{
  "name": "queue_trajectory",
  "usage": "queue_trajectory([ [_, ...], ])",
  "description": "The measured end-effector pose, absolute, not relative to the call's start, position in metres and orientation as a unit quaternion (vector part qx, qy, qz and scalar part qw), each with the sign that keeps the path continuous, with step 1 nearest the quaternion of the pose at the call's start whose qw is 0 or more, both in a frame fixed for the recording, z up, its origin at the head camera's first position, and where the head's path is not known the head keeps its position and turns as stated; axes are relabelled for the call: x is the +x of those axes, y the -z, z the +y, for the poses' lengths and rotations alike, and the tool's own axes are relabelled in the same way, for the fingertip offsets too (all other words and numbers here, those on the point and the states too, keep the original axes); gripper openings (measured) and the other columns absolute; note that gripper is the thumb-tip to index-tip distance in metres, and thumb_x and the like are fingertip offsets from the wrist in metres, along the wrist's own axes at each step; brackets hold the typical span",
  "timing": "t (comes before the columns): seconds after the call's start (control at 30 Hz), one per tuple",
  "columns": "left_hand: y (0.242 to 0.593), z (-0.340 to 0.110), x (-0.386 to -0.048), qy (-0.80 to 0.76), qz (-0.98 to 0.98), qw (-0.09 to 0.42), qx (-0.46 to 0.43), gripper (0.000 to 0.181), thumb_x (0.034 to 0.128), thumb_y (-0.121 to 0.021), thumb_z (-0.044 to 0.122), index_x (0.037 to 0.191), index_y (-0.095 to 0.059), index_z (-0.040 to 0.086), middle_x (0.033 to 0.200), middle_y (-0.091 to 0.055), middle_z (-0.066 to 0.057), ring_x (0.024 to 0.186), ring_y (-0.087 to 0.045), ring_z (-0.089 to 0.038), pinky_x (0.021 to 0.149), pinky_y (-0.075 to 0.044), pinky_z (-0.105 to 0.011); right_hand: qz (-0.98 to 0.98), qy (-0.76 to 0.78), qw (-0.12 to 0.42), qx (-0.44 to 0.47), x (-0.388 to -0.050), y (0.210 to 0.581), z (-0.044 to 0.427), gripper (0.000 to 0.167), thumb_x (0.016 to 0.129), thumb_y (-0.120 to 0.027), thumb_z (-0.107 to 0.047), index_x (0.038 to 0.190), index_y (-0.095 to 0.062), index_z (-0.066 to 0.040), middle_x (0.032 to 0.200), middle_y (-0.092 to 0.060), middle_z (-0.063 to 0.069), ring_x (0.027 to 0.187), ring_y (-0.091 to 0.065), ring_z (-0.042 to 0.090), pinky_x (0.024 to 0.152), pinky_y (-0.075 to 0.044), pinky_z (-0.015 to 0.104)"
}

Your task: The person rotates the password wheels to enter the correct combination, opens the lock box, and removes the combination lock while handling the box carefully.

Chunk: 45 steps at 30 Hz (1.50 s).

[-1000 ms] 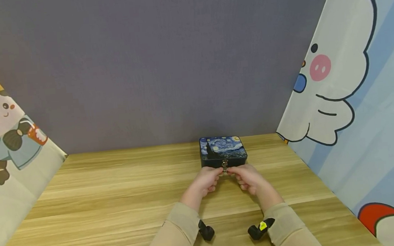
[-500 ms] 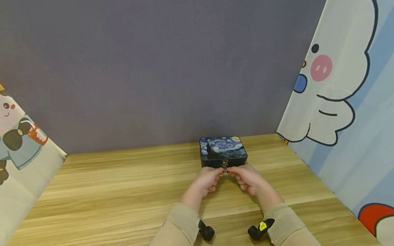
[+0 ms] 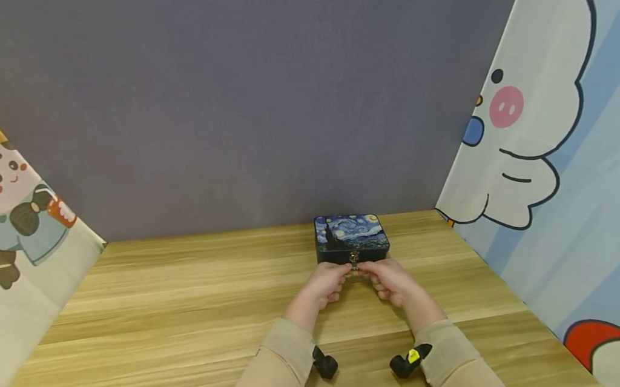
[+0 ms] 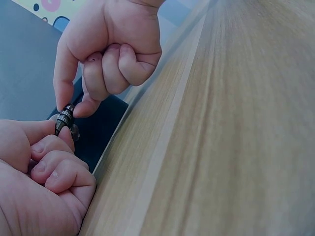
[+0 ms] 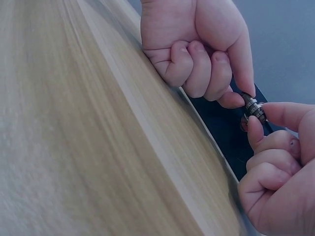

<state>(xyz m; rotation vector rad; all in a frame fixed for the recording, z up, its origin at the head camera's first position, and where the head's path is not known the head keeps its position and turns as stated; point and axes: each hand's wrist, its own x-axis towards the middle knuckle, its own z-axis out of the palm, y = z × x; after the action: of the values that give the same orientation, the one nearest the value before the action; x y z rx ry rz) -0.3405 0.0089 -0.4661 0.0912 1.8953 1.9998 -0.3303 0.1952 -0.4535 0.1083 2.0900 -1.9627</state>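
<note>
A small dark box (image 3: 350,236) with a swirling blue night-sky picture on its lid sits closed against the back wall. At its front clasp (image 3: 354,255) hangs a small metal combination padlock (image 5: 254,109) with ringed dials. My left hand (image 3: 324,283) pinches one end of this padlock between thumb and index finger. From the other side, my right hand (image 3: 392,279) pinches the opposite end the same way. The other fingers of both hands are curled into the palms. Fingertips cover part of the padlock, and the dial numbers are too small to read.
The wooden table (image 3: 189,324) runs up to a grey back wall (image 3: 199,105). Cartoon-printed panels stand on both sides, the right panel (image 3: 605,194) being nearer the box. Black wrist devices sit on both sleeves, the left device (image 3: 325,363) above the table.
</note>
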Motion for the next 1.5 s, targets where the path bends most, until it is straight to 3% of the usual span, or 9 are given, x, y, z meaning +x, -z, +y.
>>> queue_trajectory([
  [0.73,0.4674,0.0095,-0.3411,-0.715,0.672,0.19,0.029,0.035,0.1036,-0.06,0.027,0.109,-0.066,-0.007,0.06,-0.036,0.006,0.044,-0.023,-0.006,0.041,-0.024,-0.022,0.729,0.669,0.138,0.05,-0.3314,0.4544,0.1926,0.029,0.096,-0.067,-0.027,0.095,-0.067,0.002,0.053,-0.03,-0.009,0.043,-0.021,0.006,0.038,-0.02,0.023],
  [1.5,0.4626,0.0066,-0.3384,-0.715,0.668,0.2,0.036,0.037,0.1058,-0.056,0.026,0.114,-0.065,-0.009,0.058,-0.034,0.006,0.044,-0.022,-0.007,0.042,-0.025,-0.023,0.726,0.664,0.164,0.068,-0.3303,0.4479,0.2007,0.064,0.094,-0.068,-0.054,0.12,-0.066,0.004,0.057,-0.027,-0.008,0.045,-0.021,0.008,0.039,-0.021,0.024],
])
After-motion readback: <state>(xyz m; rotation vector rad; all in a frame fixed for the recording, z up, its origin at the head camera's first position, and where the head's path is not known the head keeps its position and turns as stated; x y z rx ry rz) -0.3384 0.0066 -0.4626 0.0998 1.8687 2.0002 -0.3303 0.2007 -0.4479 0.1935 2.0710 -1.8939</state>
